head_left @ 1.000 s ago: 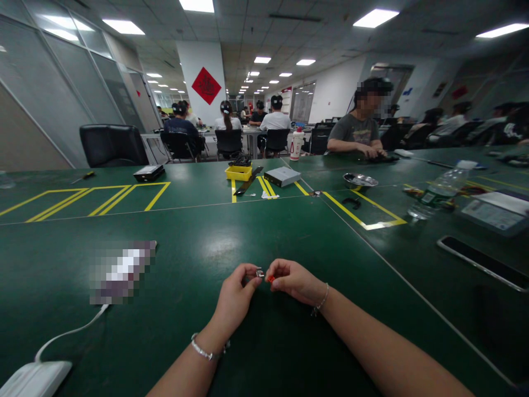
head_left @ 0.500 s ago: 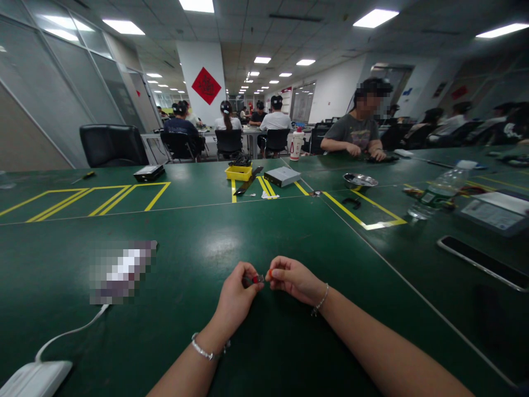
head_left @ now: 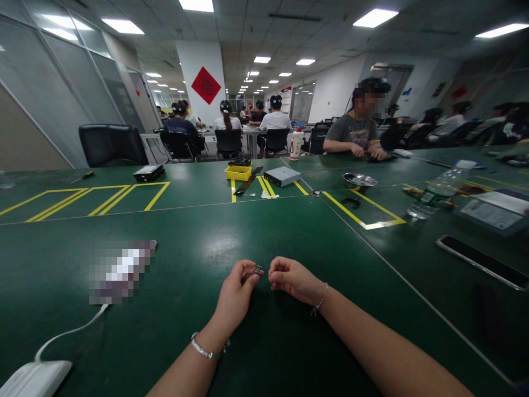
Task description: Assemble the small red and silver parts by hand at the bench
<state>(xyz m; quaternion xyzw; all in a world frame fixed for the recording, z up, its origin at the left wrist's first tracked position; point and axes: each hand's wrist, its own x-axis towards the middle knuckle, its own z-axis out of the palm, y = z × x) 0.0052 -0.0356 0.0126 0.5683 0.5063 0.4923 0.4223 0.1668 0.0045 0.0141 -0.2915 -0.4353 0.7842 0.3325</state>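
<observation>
A cabled device (head_left: 128,270) lies well left of the left hand (head_left: 236,289), which clamps a small metal piece (head_left: 259,270) between thumb and fingers, its end jutting out, seemingly to face the right hand (head_left: 295,278) just beside, whose fingertips are drawn together, any contents hidden

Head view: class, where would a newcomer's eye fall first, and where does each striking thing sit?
At lower centre, the left hand holds a small metal piece over the green table, with the right hand close beside it. A red diamond sign stands out on the white pillar in the background. Farther back on the table, a yellow tray with black cables probably catches the eye too.
</observation>
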